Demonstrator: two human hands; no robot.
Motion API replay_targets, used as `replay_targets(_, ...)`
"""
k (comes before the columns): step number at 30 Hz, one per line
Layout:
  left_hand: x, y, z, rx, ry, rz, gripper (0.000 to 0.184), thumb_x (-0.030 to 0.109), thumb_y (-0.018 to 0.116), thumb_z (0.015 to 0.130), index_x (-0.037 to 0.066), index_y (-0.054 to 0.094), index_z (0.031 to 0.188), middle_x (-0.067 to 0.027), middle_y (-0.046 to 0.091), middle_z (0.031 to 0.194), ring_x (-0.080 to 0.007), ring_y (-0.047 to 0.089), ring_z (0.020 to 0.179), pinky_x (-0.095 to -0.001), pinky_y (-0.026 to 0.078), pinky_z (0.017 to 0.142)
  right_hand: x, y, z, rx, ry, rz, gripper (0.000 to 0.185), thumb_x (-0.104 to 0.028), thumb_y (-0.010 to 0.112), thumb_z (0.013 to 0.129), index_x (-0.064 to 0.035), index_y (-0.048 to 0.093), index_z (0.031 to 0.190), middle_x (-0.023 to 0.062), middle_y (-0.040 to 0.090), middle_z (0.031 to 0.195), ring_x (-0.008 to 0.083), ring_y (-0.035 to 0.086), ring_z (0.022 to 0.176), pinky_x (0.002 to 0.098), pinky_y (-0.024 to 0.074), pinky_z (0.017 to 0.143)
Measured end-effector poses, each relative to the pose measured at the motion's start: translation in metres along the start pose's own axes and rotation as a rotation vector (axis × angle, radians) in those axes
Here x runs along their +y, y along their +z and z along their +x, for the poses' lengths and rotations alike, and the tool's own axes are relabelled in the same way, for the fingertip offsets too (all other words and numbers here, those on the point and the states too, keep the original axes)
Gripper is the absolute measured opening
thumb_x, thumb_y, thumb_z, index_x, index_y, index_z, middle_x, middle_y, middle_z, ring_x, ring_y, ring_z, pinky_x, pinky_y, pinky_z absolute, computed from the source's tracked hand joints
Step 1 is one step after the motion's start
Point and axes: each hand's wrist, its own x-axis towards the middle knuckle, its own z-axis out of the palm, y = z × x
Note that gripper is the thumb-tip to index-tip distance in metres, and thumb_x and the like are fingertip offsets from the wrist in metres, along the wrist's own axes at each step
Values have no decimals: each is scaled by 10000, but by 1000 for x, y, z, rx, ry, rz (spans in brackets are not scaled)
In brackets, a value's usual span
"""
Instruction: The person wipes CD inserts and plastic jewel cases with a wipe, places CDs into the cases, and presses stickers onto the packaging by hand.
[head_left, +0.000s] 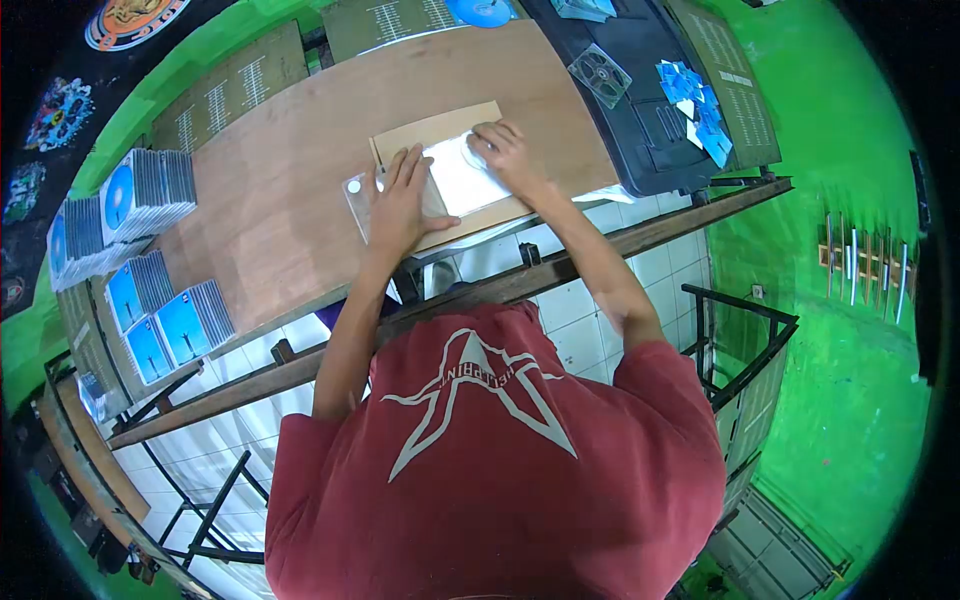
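Observation:
A clear CD case (357, 207) lies on a brown cardboard piece (437, 127) at the front of the wooden table. My left hand (398, 205) presses down on the clear plastic, its fingers stretched out and its thumb apart toward the white sheet. To the right of that hand is a bright white sheet (461, 180), glaring in the light. My right hand (508, 158) has its fingers bent over the sheet's upper right edge, at a pale curved shape too washed out to identify.
Stacks of CD cases with blue covers (150, 195) stand on the left of the table (280, 180). On the black surface (640, 110) at right lie a clear disc tray (600, 75) and loose blue cards (695, 110). A metal rail (620, 245) runs along the front.

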Motion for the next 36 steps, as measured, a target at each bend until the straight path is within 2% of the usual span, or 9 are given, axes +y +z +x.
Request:
replay_targets(5,-1,2,0,-4,-7,16,1103,648,874,560,103,530,1456,-72,433,1608,-251,356,1510,-629,153,1225,-12,-3,-4,15,133,-82,253,-100,617,843,-3,650,1074,185,669,1174,337,627,1192,497,438,1086)
replay_targets(12,2,-1,1,-13,-8,16,1090,626,886,560,107,529,1449,-65,433,1607,-250,352,1512,-627,154,1226,-34,-22,0,-31,270,-113,220,-55,639,815,22,620,1021,226,661,1159,357,611,1218,475,420,1101)
replay_targets(17,1,-2,0,6,10,5,1084,626,883,574,104,523,1453,-62,427,1611,-253,350,1513,-622,167,1225,-34,-19,9,-85,250,-190,241,-50,661,795,21,626,1022,211,670,1057,345,627,1111,461,444,1033)
replay_targets(20,1,-2,0,9,9,12,1081,629,880,579,102,524,1452,-61,426,1613,-255,353,1512,-620,170,1225,-35,-23,9,-205,321,-212,265,-39,617,823,5,620,1084,201,673,1148,358,605,1096,476,422,1039)
replay_targets(21,1,-2,0,7,7,9,1081,631,879,581,100,523,1453,-64,426,1612,-259,355,1510,-620,169,1226,-35,-23,8,-204,319,-213,265,-39,617,823,5,620,1084,201,673,1148,358,605,1096,476,422,1039)
replay_targets(23,1,-2,-1,5,2,4,1081,634,877,583,99,523,1453,-67,426,1612,-262,357,1509,-621,168,1226,-34,-23,5,-122,272,-272,234,-48,642,805,19,638,1029,202,676,1013,336,618,1023,445,450,972)
replay_targets(26,1,0,0,12,11,2,1077,637,873,589,97,523,1453,-73,429,1608,-271,359,1507,-625,173,1223,-34,-18,7,-139,372,-213,274,-34,630,808,0,621,1080,189,686,1080,370,596,1082,489,422,1030)
replay_targets(33,1,-1,0,10,9,-4,1061,630,874,594,106,527,1449,-75,432,1604,-277,362,1503,-633,192,1215,-36,-18,12,-71,417,-190,275,-14,628,804,-12,619,1078,207,672,1080,386,590,1099,496,420,1029)
replay_targets(36,2,-1,-1,3,11,7,1059,632,872,596,109,528,1450,-74,432,1603,-276,359,1504,-641,196,1210,-33,-15,11,-47,364,-274,212,-91,615,844,21,651,1020,232,653,1025,364,619,1026,474,458,963)
